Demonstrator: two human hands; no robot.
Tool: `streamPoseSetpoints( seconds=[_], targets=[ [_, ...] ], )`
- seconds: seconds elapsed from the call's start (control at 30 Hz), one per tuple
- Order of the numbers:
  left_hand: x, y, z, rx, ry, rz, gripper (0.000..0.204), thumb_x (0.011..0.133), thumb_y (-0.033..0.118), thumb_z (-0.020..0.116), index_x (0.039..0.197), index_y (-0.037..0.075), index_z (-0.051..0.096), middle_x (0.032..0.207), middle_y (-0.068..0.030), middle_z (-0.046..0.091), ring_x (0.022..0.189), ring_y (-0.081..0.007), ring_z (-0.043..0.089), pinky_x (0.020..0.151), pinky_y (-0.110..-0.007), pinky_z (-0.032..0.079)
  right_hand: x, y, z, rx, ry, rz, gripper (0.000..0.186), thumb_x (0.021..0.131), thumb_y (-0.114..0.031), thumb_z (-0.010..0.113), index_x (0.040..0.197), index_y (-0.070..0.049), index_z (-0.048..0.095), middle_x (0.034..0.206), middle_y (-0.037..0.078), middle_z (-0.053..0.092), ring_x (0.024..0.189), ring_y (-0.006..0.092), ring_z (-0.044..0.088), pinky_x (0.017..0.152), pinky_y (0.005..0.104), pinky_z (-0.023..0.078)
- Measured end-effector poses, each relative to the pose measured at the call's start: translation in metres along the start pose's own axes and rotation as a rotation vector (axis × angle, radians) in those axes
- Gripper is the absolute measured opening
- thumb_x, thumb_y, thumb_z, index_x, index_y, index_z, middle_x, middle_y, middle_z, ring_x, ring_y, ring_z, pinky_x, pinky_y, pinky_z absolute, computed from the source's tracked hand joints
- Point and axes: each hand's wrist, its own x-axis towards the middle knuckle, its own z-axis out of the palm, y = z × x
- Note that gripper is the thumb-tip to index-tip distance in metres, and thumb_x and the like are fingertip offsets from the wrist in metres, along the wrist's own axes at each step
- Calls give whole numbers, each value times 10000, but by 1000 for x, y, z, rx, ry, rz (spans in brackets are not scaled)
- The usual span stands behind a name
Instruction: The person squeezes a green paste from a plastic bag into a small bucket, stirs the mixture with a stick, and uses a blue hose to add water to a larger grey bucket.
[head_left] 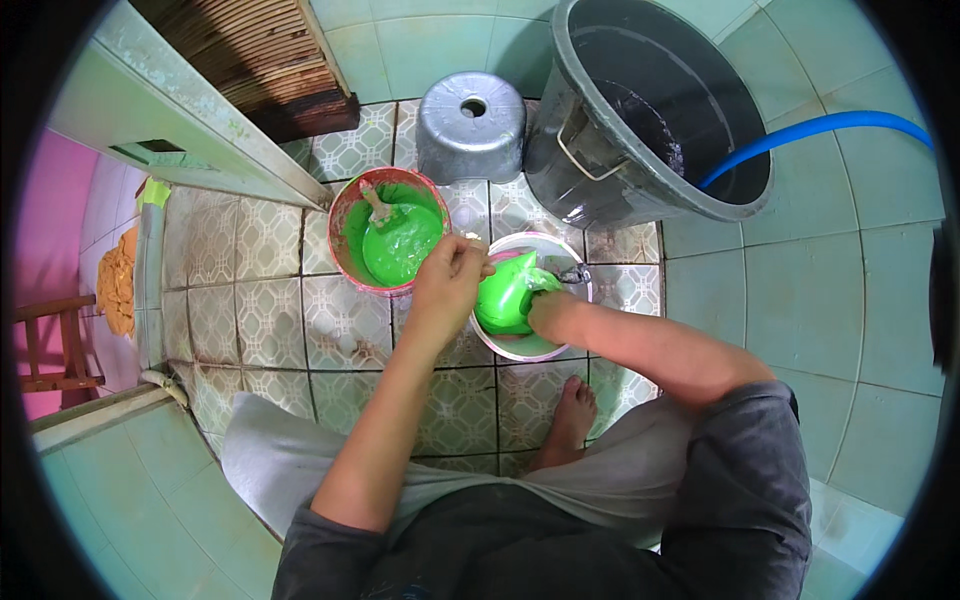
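Note:
My left hand [453,275] is raised between the two buckets, fingers curled and pinched; what is between them is hard to make out. My right hand [555,312] is down in the white bucket [530,352], fingers wrapped on a plump bright green plastic bag [505,292] with crumpled clear plastic at its top. Its fingertips are partly hidden. A small dark crumpled item [575,273] lies at that bucket's rim. Left of them stands a red-rimmed bucket [342,247] of thick green liquid [398,250], with a smeared stick or handle [378,207] in it.
An upturned metal stool [470,140] and a large dark tub [575,170] with a blue hose [820,128] stand at the back on the tiled floor [345,325]. A pale door [200,120] is at upper left, a tiled wall [810,290] on the right, my bare foot [570,420] below.

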Motion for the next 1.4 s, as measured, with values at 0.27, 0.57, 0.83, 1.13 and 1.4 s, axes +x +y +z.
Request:
streamPoseSetpoints(
  seconds=[0.27,0.57,0.83,1.13,1.4],
  targets=[
    [-2,3,-16,125,-14,-6,186,979,156,526,1025,-16,581,963,-101,635,878,-170,654,789,-299,520,10,-3,1,94,63,60,220,843,-80,539,929,-64,741,1004,161,701,926,308,684,782,377,548],
    [-34,0,12,1028,62,286,251,884,162,598,1032,-33,539,1078,-204,569,960,-351,618,762,-448,522,-38,4,-25,260,21,-75,399,789,-133,604,1158,18,593,1104,212,627,1030,357,617,873,425,505],
    [-23,-23,15,981,-32,-67,357,844,114,585,1146,-40,470,1115,-227,551,992,-402,602,800,-479,513,-57,3,-13,434,305,-99,374,808,-137,590,1146,23,582,1089,226,613,1021,376,606,904,430,491],
    [-21,-6,33,986,130,518,289,850,66,602,1113,-33,535,1060,-221,571,927,-388,620,828,-454,493,-111,53,-83,1347,524,61,368,910,-287,450,1092,-22,629,918,54,620,883,148,566,759,294,461],
    [33,-52,57,1064,-305,259,438,914,239,576,1267,-12,513,1200,-249,588,1099,-387,582,961,-453,452,-159,79,-84,700,488,471,493,820,-418,622,1093,-9,599,1076,179,650,1007,304,636,853,393,493]
  ],
)
